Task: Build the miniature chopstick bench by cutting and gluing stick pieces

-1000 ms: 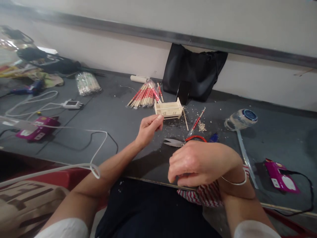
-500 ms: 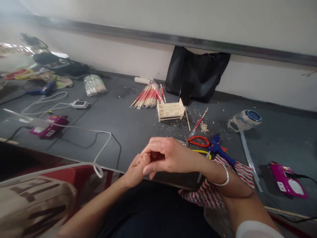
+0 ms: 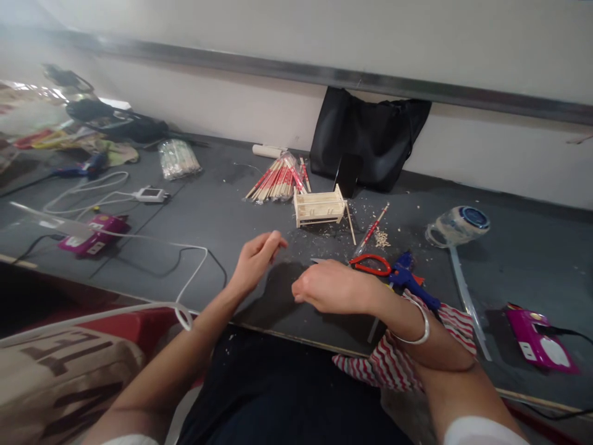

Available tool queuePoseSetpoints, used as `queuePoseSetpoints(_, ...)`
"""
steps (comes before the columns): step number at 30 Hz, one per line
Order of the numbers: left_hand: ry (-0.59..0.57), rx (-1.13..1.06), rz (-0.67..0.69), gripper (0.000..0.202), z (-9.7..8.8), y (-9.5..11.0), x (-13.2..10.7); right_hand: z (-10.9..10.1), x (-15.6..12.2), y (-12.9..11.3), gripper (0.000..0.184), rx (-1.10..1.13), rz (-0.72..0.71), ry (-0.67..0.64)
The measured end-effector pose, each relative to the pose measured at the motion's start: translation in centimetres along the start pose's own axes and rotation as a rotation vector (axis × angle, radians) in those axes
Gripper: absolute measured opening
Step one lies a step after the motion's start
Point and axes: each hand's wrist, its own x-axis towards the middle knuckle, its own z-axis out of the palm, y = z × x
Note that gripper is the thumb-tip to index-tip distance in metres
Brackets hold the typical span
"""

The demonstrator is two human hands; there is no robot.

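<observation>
My left hand (image 3: pixel 257 262) hovers over the front of the grey table, with its fingers loosely curled and the thumb against them. Nothing shows in it. To its right, my right hand (image 3: pixel 331 287) is turned palm down with its fingers bent under; whatever they may hold is hidden. Just behind that hand lie red-handled scissors (image 3: pixel 370 264), their blade partly covered. Beyond both hands stands a small frame of pale wooden sticks (image 3: pixel 319 207), and a loose stick (image 3: pixel 351 224) rests beside it. A blue glue gun (image 3: pixel 407 272) lies right of the scissors.
Red-wrapped chopsticks (image 3: pixel 280 179) lie behind the frame, before a black bag (image 3: pixel 368 139). Small wood bits (image 3: pixel 382 238) are heaped near the scissors. A clear jar (image 3: pixel 456 225) lies to the right. Striped cloth (image 3: pixel 393 361) hangs over the table's edge. A white cable (image 3: pixel 194 272) loops at left.
My hands were clasped together near the table's front edge. They have come apart: the left has moved up and forward, and the right now sits separately, fingers bent down.
</observation>
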Motion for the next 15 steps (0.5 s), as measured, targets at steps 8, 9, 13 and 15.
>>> queuePoseSetpoints(8,0.054,0.709,0.142,0.029,2.1,-3.2,7.2,0.8,1.1,0.1,0.027,0.011,0.074,-0.106)
queuePoseSetpoints(9,0.044,0.746,0.145,0.025,2.4,-3.3,7.4,0.8,1.1,0.0,0.027,0.012,0.07,-0.11)
queuePoseSetpoints(13,0.032,0.757,0.262,0.027,2.8,-3.2,7.9,0.9,1.1,-0.1,0.027,0.025,0.073,-0.107)
queuePoseSetpoints(15,0.035,0.707,0.341,0.028,2.4,-2.8,7.4,0.9,1.1,-0.1,0.027,0.029,0.073,-0.103)
